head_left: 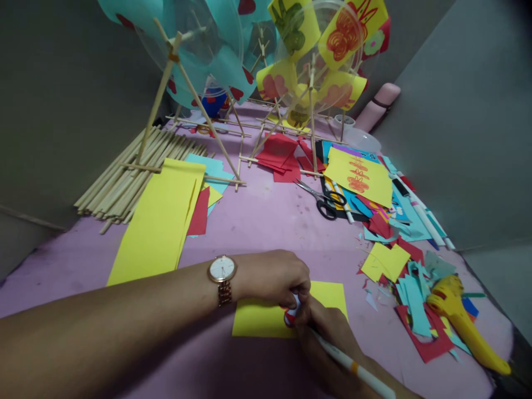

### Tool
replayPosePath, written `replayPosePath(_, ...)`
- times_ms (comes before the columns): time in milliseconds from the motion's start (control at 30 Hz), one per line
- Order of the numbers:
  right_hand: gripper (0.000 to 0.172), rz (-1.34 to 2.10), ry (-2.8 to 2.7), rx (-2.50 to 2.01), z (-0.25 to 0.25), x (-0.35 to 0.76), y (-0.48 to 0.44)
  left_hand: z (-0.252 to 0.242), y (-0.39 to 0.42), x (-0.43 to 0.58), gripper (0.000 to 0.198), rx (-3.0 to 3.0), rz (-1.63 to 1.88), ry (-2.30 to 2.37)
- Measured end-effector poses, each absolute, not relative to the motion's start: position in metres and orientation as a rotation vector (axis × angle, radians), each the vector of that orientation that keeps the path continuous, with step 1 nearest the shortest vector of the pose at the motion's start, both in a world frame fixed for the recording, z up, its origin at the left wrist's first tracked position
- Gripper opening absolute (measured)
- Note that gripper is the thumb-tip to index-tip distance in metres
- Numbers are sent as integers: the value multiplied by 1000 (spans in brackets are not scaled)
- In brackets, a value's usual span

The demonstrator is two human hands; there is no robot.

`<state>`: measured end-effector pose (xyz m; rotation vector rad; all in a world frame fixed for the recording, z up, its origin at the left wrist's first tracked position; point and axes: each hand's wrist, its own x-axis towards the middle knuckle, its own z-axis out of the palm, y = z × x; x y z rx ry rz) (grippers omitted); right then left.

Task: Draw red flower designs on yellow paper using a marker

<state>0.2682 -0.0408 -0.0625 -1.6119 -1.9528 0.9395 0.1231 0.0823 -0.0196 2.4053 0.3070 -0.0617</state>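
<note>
A rectangular sheet of yellow paper (261,321) lies on the table in front of me. My left hand (276,275), with a watch on its wrist, rests over the sheet's back edge. Its closed fingers pin a small white and red paper cutout (290,317) against the sheet; the hands hide much of the cutout. Gripped in my right hand (328,332) is a white marker with an orange band (354,368). The marker's tip is hidden by my fingers, right beside the cutout.
Wooden sticks (124,177) and long yellow strips (153,221) lie at left. Stick-framed wheels with blue (224,61) and yellow (343,33) panels stand behind. Scissors (324,199), a decorated yellow card (361,174), paper scraps (384,261) and a yellow glue gun (469,327) lie at right.
</note>
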Motion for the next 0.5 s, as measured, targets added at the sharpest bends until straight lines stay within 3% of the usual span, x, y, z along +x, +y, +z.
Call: replayPosePath(500,16,864,-2021,-1597,-69,267,-40,-19,82,123,20,2383,-57,302)
